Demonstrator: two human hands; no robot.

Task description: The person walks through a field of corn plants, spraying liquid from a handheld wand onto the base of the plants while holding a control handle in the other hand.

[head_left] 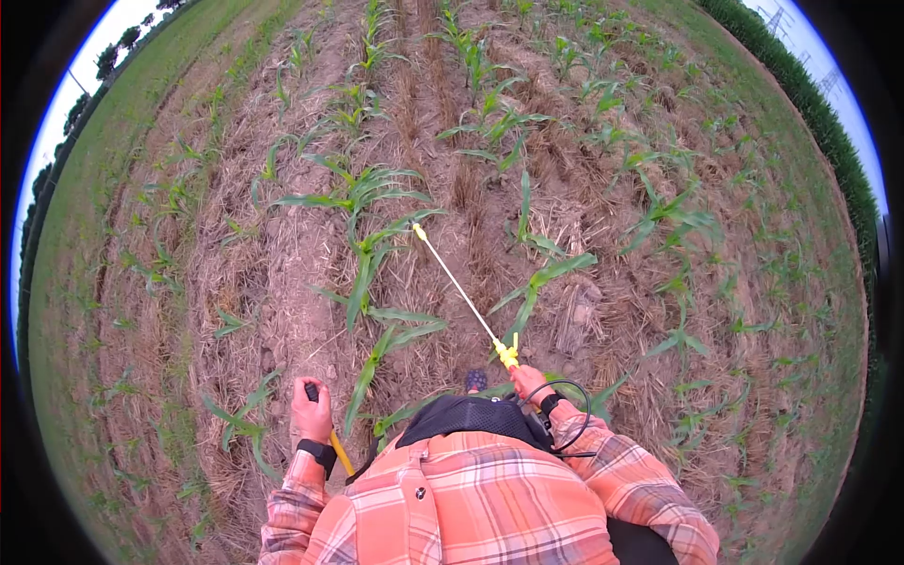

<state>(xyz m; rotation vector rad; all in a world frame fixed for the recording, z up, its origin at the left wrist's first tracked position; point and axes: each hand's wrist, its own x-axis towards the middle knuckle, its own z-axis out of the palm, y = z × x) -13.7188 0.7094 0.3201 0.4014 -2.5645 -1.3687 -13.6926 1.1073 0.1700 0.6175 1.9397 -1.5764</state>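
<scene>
My right hand [529, 380] is closed round the grip of a spray wand [461, 293], just below its yellow valve. The thin white tube slants up and left to a yellow nozzle [419, 232], close beside the leaves of a young corn plant [361, 247]. A black hose [586, 411] loops from near the right wrist. At lower left, my left hand [312, 411] is wrapped round the black end of a yellow pump lever [341, 454], whose lower part passes behind my side.
Rows of young corn [532, 282] run away from me on both sides, with straw stubble [466, 184] and dry soil between. A blue shoe [476, 380] shows below me. Taller green growth [829, 122] lines the right edge, with pylons [776, 19] beyond.
</scene>
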